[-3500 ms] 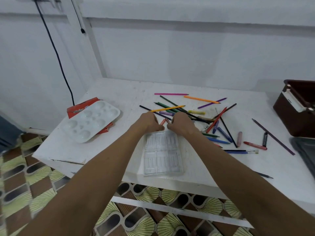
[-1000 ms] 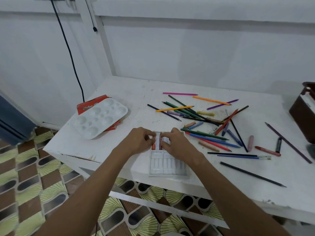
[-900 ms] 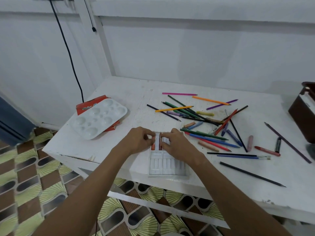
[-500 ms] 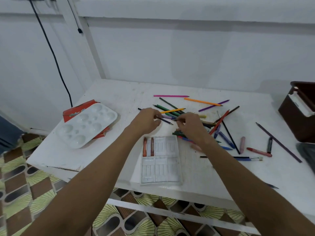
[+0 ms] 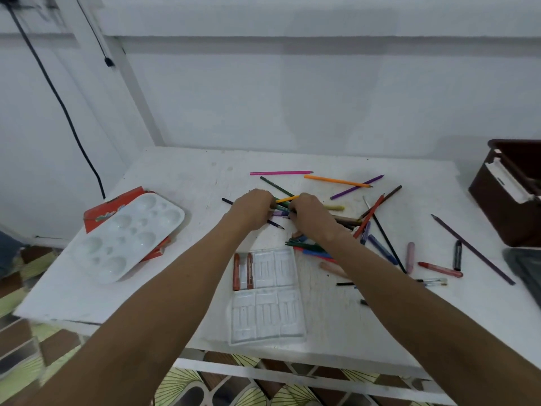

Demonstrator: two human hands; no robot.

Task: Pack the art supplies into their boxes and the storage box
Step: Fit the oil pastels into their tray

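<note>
Two crayons (image 5: 242, 271) in ribbed clear plastic tray (image 5: 272, 315) | left hand (image 5: 254, 208), right hand (image 5: 307, 213): fingers curled amid thin pencils (image 5: 285, 206), grip unclear

Bare white table (image 5: 187, 177) shows at the upper left of the tabletop, and a hand could slide there. More bare table lies at the lower right, near the front edge. In the middle, a messy heap of pencils (image 5: 366, 212) blocks the way. The white paint palette (image 5: 126, 238) fills the left side. The clear crayon tray (image 5: 266, 297) sits low in the middle. The brown storage box (image 5: 506, 197) stands at the right edge.
</note>
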